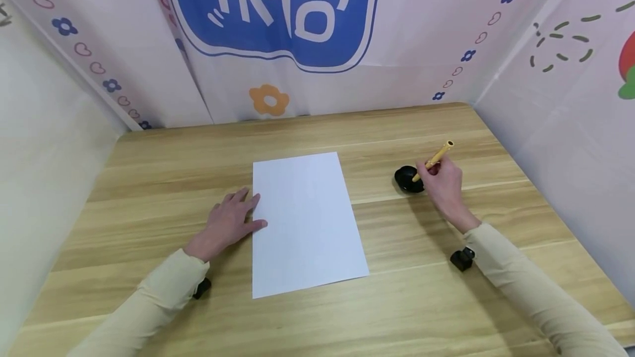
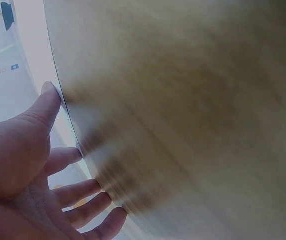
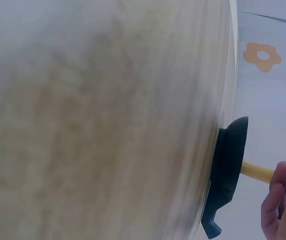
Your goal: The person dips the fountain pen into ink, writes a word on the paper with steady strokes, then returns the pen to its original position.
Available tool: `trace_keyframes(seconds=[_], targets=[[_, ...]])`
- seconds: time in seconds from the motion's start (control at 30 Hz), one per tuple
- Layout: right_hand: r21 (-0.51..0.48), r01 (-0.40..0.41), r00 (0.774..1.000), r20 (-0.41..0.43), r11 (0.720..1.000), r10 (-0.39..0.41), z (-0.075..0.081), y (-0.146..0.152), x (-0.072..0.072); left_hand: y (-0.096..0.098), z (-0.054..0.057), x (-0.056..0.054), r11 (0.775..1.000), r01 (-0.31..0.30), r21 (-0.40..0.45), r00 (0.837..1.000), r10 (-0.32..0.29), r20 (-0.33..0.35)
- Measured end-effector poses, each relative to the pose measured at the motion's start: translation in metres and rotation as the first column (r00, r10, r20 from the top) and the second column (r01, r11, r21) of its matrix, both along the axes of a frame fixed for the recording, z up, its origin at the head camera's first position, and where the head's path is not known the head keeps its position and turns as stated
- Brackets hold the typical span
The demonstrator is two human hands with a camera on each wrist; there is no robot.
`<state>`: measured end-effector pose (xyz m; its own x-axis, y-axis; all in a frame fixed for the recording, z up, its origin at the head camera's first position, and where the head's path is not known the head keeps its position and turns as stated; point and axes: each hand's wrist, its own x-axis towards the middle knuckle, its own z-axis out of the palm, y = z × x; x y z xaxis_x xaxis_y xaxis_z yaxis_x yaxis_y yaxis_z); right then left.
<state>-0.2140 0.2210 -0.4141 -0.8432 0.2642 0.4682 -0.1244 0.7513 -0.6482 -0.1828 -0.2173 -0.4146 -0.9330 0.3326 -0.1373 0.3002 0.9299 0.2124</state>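
Here's the slim, straight yellow stick (image 1: pixel 439 154), dark hole at its top, leaning with its lower end in a glossy black shallow dish (image 1: pixel 402 178); the right hand (image 1: pixel 444 182) has its grip pinched round it. Left hand (image 1: pixel 229 219), fingers apart, thumb over the plain white rectangular paper (image 1: pixel 305 225). Under it all, a pale, streaky wood-grain counter (image 1: pixel 198 164); behind, white printed sheeting (image 1: pixel 397 87), blue panel (image 1: pixel 248 47), orange flower (image 1: pixel 258 99).
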Motion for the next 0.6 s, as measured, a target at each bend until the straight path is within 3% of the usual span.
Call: trace_keyframes(seconds=[0.3,0.6], targets=[[0.055,-0.04,0.995,0.091,0.998,0.035,0.01,0.002,0.006,0.0,0.003,0.0,1.0,0.003,-0.013,1.0,-0.003,0.008],[0.079,-0.087,0.971,0.23,0.993,0.067,0.023,0.006,0.008,-0.001,0.001,-0.001,1.0,0.009,-0.027,1.0,-0.009,0.007]])
